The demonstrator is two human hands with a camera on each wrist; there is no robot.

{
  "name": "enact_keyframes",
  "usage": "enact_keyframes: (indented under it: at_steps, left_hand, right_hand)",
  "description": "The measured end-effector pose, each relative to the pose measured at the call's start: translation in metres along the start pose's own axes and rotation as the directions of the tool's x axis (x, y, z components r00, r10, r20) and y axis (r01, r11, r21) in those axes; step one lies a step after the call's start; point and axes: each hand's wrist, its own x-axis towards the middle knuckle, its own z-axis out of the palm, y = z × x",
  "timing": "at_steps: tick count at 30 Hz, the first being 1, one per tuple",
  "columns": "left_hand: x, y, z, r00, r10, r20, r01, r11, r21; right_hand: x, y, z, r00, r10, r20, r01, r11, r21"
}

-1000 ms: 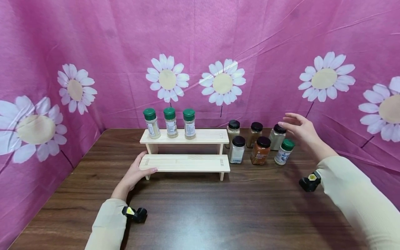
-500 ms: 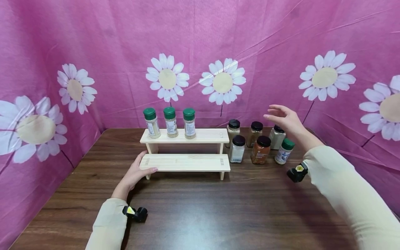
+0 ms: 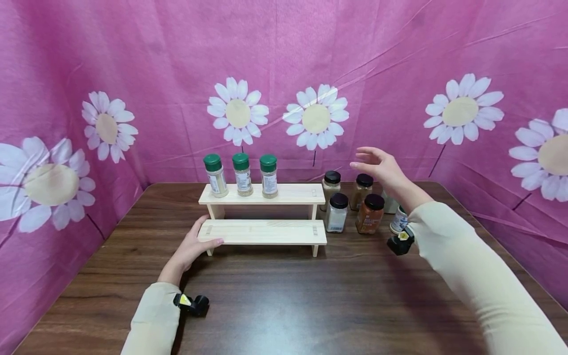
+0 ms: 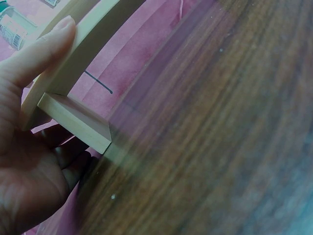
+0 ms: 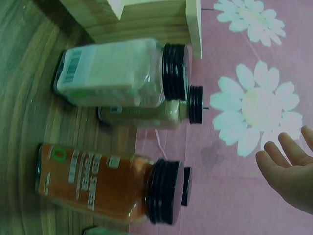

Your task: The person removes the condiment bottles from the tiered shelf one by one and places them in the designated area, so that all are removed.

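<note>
A two-tier pale wooden spice rack (image 3: 262, 231) stands on the table. My left hand (image 3: 190, 247) grips its lower tier at the left end. In the left wrist view the thumb (image 4: 49, 46) lies on top of the board and the fingers curl behind the leg (image 4: 78, 125). My right hand (image 3: 382, 170) hovers above the black-lidded jars, holding nothing, its fingers relaxed. Below it are a brown-filled jar (image 3: 358, 197) and a red sweet pepper jar (image 3: 370, 221). A white-filled jar (image 3: 336, 221) and a beige-filled jar (image 3: 330, 189) stand beside the rack.
Three green-capped shakers (image 3: 243, 182) stand on the upper tier, towards its left. My right forearm partly hides another shaker (image 3: 398, 223) and a pale jar (image 3: 389, 204). A pink curtain (image 3: 275, 44) with daisies hangs behind the wooden table (image 3: 275, 301).
My right hand has moved left and slightly up, from beside the pale jar to above the brown-filled one. The left hand and the rack have stayed where they were.
</note>
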Motion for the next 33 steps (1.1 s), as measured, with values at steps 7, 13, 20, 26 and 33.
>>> enact_keyframes:
  at_steps: [7, 13, 20, 26, 33]
  left_hand:
    - [0.000, -0.003, -0.001, 1.000, 0.010, -0.004, -0.010, 1.000, 0.023]
    - [0.001, -0.005, -0.001, 1.000, 0.022, -0.006, -0.022, 1.000, 0.016]
    - [0.001, -0.005, 0.000, 1.000, 0.022, -0.003, -0.022, 1.000, 0.012]
    - [-0.001, -0.002, 0.000, 1.000, 0.012, -0.001, -0.012, 1.000, 0.020]
    - [-0.001, -0.002, 0.000, 1.000, 0.013, -0.003, -0.013, 1.000, 0.015]
  right_hand:
    - [0.004, -0.005, 0.014, 0.999, 0.005, 0.040, -0.005, 1.000, 0.008]
    - [0.006, -0.009, 0.028, 0.996, -0.001, 0.086, 0.001, 1.000, 0.003]
    - [0.008, -0.012, 0.044, 0.994, -0.017, 0.105, 0.013, 0.999, 0.037]
    - [0.008, -0.012, 0.059, 0.991, -0.011, 0.133, -0.002, 0.995, 0.097]
    - [0.010, -0.012, 0.078, 0.988, 0.002, 0.156, -0.021, 0.993, 0.118]
